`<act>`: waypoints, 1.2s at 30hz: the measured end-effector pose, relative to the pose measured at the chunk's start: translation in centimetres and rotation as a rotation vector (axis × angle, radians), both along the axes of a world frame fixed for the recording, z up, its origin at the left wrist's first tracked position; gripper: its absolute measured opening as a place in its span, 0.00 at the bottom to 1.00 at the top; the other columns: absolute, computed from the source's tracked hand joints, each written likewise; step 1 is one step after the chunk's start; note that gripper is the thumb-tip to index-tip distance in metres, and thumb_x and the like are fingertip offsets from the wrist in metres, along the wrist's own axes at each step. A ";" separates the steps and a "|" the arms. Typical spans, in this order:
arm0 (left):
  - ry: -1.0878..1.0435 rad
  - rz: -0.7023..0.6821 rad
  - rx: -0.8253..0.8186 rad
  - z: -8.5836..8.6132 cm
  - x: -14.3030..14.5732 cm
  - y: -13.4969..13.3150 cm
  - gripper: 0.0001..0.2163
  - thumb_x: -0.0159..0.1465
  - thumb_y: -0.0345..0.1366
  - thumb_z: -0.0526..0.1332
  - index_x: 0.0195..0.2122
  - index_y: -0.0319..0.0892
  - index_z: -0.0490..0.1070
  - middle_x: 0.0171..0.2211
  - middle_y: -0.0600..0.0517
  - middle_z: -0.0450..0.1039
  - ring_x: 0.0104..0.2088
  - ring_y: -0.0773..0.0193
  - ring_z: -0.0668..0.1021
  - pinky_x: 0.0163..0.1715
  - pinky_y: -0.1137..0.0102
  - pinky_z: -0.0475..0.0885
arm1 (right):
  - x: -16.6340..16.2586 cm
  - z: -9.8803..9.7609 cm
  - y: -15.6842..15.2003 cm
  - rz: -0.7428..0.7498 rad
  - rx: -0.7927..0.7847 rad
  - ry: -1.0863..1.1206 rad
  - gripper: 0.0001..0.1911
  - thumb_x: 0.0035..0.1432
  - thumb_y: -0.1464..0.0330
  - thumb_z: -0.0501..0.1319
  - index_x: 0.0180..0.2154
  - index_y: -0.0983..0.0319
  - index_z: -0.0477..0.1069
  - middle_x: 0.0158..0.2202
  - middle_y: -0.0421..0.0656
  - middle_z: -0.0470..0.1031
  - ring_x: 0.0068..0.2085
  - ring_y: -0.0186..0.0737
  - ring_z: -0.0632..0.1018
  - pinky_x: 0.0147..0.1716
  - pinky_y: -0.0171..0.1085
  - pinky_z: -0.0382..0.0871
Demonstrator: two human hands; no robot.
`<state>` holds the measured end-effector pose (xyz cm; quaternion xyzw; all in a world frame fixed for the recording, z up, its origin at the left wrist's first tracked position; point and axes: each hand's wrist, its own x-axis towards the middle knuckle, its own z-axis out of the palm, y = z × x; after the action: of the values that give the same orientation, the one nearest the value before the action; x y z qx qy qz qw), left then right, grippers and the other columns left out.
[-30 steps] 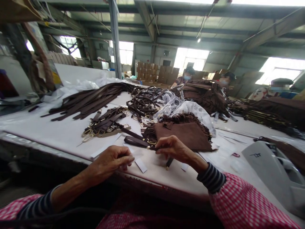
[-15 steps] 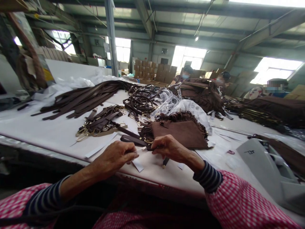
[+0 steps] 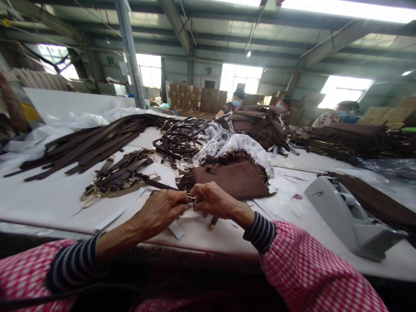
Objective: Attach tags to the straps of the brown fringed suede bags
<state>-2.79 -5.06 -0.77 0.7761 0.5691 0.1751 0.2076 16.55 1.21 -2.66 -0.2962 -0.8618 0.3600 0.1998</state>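
Over the near part of the table, my left hand [image 3: 164, 211] and my right hand [image 3: 214, 200] meet with fingers closed. Between their fingertips shows a gold metal clasp [image 3: 191, 197] of a dark brown strap [image 3: 159, 184]. My right hand pinches the clasp, while my left fingers close on the strap end beside it; their grip partly hides both. A dark strap end with a gold tip [image 3: 212, 223] hangs under my right hand. Just behind lies a brown fringed bag [image 3: 232, 178]. To the left is a pile of short straps with gold hooks [image 3: 120, 173].
Long brown straps [image 3: 87, 141] lie at the left rear, with coiled straps [image 3: 178, 141] and clear plastic [image 3: 250, 147] further in. A grey tape dispenser [image 3: 338, 212] stands at right. White paper strips [image 3: 120, 210] lie nearby. Several people in masks [image 3: 237, 104] are across the table.
My left hand has come up against my right, and its fingers now close beside the clasp. The strap's loop is now mostly hidden behind my hands. The view has swung slightly right.
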 end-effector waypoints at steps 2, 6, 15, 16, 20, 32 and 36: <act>0.058 0.031 0.028 0.0 0.5 0.2 0.12 0.64 0.40 0.55 0.29 0.45 0.75 0.27 0.52 0.75 0.30 0.60 0.75 0.30 0.70 0.56 | 0.6 -0.1 0.1 0.005 0.071 0.039 0.21 0.49 0.81 0.60 0.46 0.63 0.70 0.33 0.38 0.76 0.25 0.29 0.74 0.26 0.29 0.65; 0.036 0.078 0.054 -0.8 1.0 0.8 0.12 0.63 0.40 0.56 0.26 0.44 0.75 0.26 0.52 0.74 0.30 0.60 0.74 0.30 0.70 0.56 | 3.1 -0.5 0.4 -0.069 0.302 0.078 0.27 0.48 0.81 0.63 0.51 0.61 0.70 0.44 0.42 0.74 0.35 0.33 0.73 0.35 0.32 0.66; -0.486 0.271 -0.305 -3.0 2.5 1.6 0.13 0.53 0.46 0.65 0.25 0.39 0.76 0.19 0.52 0.73 0.21 0.63 0.73 0.22 0.72 0.62 | 4.3 -2.7 0.1 -0.207 0.470 -0.027 0.09 0.55 0.73 0.68 0.40 0.60 0.76 0.40 0.39 0.71 0.38 0.34 0.74 0.38 0.32 0.63; -0.533 0.311 -0.374 -3.2 2.7 1.5 0.13 0.52 0.46 0.66 0.25 0.39 0.75 0.18 0.51 0.73 0.20 0.63 0.73 0.21 0.72 0.63 | 4.2 -2.8 0.1 -0.205 0.471 -0.018 0.08 0.56 0.72 0.69 0.39 0.60 0.76 0.39 0.39 0.72 0.38 0.34 0.74 0.38 0.32 0.62; -0.678 0.390 -0.511 -3.5 3.2 1.4 0.15 0.50 0.46 0.69 0.26 0.38 0.73 0.21 0.47 0.77 0.20 0.61 0.78 0.23 0.69 0.73 | 4.2 -3.1 0.4 -0.197 0.481 0.039 0.07 0.56 0.71 0.70 0.37 0.60 0.75 0.37 0.38 0.73 0.36 0.33 0.73 0.36 0.31 0.60; -0.640 0.467 -0.451 -2.2 4.9 1.7 0.08 0.57 0.38 0.64 0.28 0.38 0.70 0.18 0.52 0.74 0.19 0.63 0.78 0.15 0.77 0.63 | 4.1 -3.8 0.4 -0.242 0.498 0.055 0.06 0.56 0.71 0.69 0.34 0.61 0.73 0.35 0.37 0.71 0.33 0.31 0.71 0.32 0.31 0.57; -0.618 0.444 -0.532 -2.4 4.5 1.4 0.08 0.58 0.37 0.60 0.26 0.37 0.69 0.18 0.48 0.75 0.15 0.65 0.75 0.15 0.75 0.63 | 4.2 -4.1 0.4 -0.248 0.522 0.062 0.06 0.57 0.71 0.69 0.34 0.61 0.72 0.35 0.37 0.71 0.33 0.31 0.70 0.32 0.31 0.56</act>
<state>1.73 -3.69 -3.19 0.4665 0.6581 0.2863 0.5171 20.70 1.61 -6.72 -0.3266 -0.8762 0.1078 0.3377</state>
